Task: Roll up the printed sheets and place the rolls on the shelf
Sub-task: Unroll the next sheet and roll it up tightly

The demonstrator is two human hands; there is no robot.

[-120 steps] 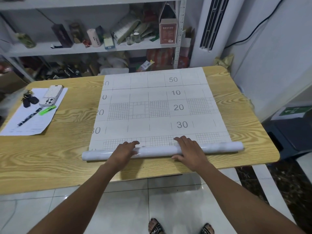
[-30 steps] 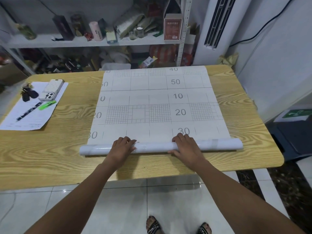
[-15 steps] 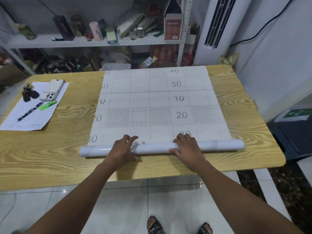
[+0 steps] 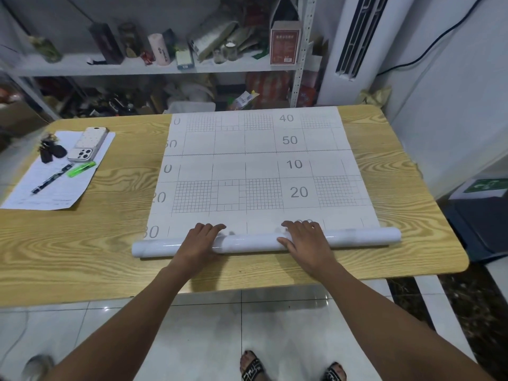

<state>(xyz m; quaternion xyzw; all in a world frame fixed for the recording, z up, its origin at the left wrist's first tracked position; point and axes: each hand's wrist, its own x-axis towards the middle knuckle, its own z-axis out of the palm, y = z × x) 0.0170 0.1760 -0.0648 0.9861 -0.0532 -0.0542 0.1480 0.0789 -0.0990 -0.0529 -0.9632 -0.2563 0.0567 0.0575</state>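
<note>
Your stock, by size: a cluttered shelf [image 4: 137, 67] behind a wooden table [image 4: 412, 215], on which a printed sheet [image 4: 247, 166] of grids and numbers lies flat, its near end wound into a roll [image 4: 253, 242] lying crosswise near the table's front edge. Your left hand [image 4: 199, 243] and right hand [image 4: 308, 240] rest palm-down on that roll, fingers straight and reaching over it onto the sheet. At far left: a paper [image 4: 55, 188] bearing a phone [image 4: 88, 144], keys [image 4: 50, 151], a pen [image 4: 50, 179] and a green lighter [image 4: 81, 169].
</note>
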